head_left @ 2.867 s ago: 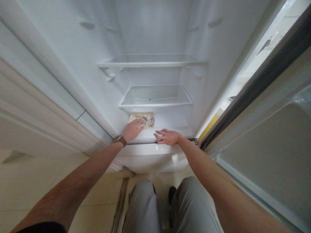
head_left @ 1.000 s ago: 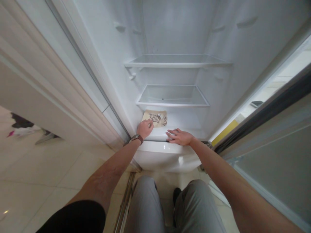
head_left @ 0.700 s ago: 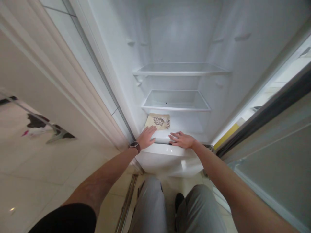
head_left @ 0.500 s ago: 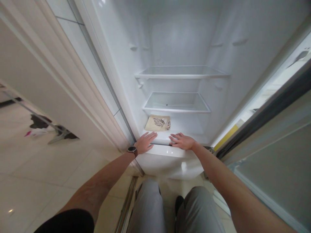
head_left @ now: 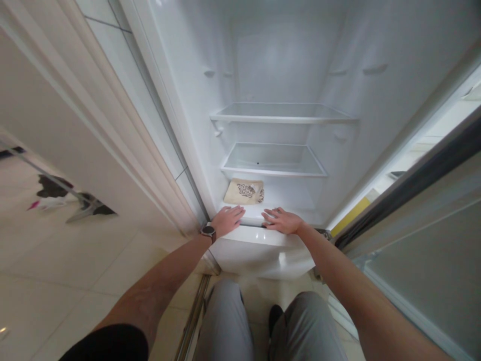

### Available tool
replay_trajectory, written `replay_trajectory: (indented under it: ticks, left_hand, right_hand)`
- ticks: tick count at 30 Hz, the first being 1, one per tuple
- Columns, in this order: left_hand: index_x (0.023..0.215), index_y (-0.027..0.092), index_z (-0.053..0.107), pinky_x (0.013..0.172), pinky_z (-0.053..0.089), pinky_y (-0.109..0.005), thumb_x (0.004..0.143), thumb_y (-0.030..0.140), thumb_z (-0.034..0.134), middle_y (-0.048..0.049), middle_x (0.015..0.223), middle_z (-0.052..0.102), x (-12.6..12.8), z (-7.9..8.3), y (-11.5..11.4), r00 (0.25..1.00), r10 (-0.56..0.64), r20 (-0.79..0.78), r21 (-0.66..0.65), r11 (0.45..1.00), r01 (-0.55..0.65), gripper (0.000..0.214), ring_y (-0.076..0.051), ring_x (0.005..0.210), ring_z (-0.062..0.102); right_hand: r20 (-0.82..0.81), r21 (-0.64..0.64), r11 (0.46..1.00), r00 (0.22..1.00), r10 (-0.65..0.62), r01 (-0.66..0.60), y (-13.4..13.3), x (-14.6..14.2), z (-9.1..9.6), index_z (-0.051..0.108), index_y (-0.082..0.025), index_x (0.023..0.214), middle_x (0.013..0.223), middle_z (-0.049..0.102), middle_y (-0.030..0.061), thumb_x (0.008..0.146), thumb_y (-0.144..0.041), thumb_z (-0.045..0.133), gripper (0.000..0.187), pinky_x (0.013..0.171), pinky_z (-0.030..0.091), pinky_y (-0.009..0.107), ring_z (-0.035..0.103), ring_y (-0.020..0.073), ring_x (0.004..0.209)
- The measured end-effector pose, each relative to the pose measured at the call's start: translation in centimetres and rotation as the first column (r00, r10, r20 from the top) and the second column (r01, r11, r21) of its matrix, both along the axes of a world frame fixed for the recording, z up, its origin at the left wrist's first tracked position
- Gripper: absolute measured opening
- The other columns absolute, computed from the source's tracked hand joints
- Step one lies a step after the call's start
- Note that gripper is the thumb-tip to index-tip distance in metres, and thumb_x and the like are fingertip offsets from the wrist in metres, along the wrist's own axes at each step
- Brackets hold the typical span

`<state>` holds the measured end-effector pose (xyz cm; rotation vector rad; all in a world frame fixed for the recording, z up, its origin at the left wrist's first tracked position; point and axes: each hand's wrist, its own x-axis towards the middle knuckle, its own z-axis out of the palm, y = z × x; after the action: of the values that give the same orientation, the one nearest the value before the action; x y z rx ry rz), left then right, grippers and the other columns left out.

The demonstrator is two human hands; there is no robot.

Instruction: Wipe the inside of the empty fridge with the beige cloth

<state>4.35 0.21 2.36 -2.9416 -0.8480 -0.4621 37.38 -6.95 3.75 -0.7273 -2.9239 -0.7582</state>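
Observation:
Both my hands rest at the front edge of the fridge's bottom, just above a white lower drawer front (head_left: pixel 259 253). On the left side of that edge lies my left hand (head_left: pixel 227 220), palm down with fingers stretched out, a dark watch (head_left: pixel 209 231) on its wrist. My right hand (head_left: pixel 281 221) sits on the right side, fingers spread and holding nothing. A folded beige cloth (head_left: pixel 240 191) with a dark pattern lies flat on the fridge floor, just beyond my left fingertips and apart from them.
Above are two glass shelves, the lower shelf (head_left: pixel 276 159) and the upper shelf (head_left: pixel 281 111). The open fridge door (head_left: pixel 432 240) stands on the right. A white door frame (head_left: pixel 93 130) runs along the left. Dark items (head_left: pixel 54 185) lie on the tiled floor far left.
My left hand has shifted slightly to the right along the edge, its fingers now closer together. My right hand stays nearly where it was. The view has moved a little.

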Motion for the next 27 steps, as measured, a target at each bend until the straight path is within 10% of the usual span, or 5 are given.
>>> replay_trajectory:
  ticks: [10,22,27]
  left_hand:
    - [0.151,0.033,0.044,0.120,0.027,-0.036,0.099,0.036,0.055,-0.0050,0.157,0.044,3.5,2.1,5.5,0.860,-0.485,-0.156,-0.138,0.873,0.467,0.053,-0.022,0.146,0.040]
    - [0.148,0.024,0.051,0.119,0.036,-0.037,0.104,0.033,0.049,-0.0088,0.149,0.053,3.6,0.7,5.2,0.851,-0.523,-0.052,0.080,0.847,0.525,0.046,-0.021,0.142,0.046]
    - [0.149,0.020,0.051,0.119,0.036,-0.036,0.105,0.034,0.044,-0.0102,0.149,0.054,3.7,0.4,5.4,0.857,-0.489,-0.160,0.155,0.845,0.511,0.046,-0.022,0.142,0.046]
  right_hand:
    - [0.019,-0.027,1.000,1.000,-0.011,0.012,0.1,0.1,-0.2,0.058,-0.026,0.131,0.145,0.052,0.0130,0.101,-0.024,0.045,0.033,0.093,0.041,0.045,0.043,0.0338,0.139]
    - [0.004,-0.086,0.993,0.997,-0.075,0.075,-0.3,-0.1,0.3,0.057,-0.029,0.133,0.145,0.050,0.0121,0.099,-0.024,0.047,0.035,0.093,0.039,0.044,0.042,0.0333,0.137]
    - [-0.221,-0.216,0.937,0.921,-0.322,0.276,1.2,-3.4,2.3,0.063,-0.018,0.111,0.114,0.062,0.0141,0.099,-0.030,0.046,0.025,0.089,0.041,0.040,0.054,0.0256,0.106]
